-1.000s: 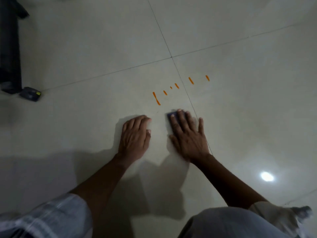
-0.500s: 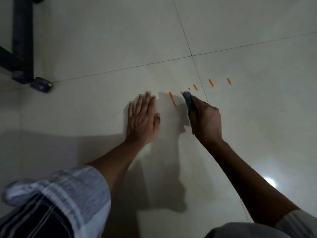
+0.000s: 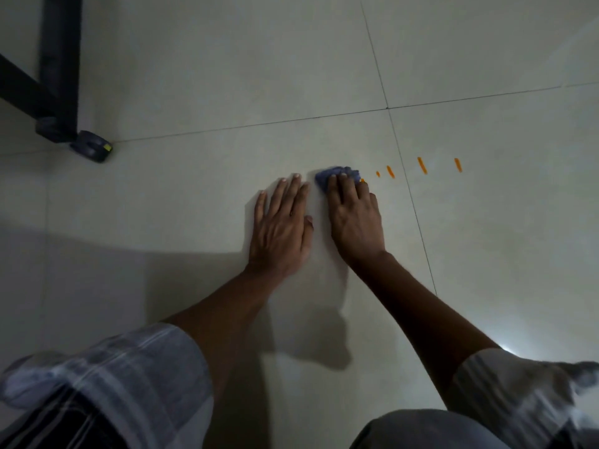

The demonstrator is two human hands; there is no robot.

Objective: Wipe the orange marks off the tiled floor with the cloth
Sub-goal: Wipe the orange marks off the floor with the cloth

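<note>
Four large pale tiles (image 3: 194,76) meet at grout lines on the floor. A black frame leg (image 3: 60,66) stands far left. The left hand (image 3: 280,228) lies flat, fingers spread. The right hand (image 3: 355,218) presses straight fingers onto the blue cloth (image 3: 337,175), which touches the nearest of the orange marks (image 3: 422,165).

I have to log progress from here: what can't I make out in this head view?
- Floor under the cloth: covered by it and the right hand, so whether the marks there are gone is unknown.
- Orange speck at the cloth's edge: partly hidden.
- Small dark object by the black frame: too dim and blurred to identify.
- Frame: cut off by the top and left edges.
</note>
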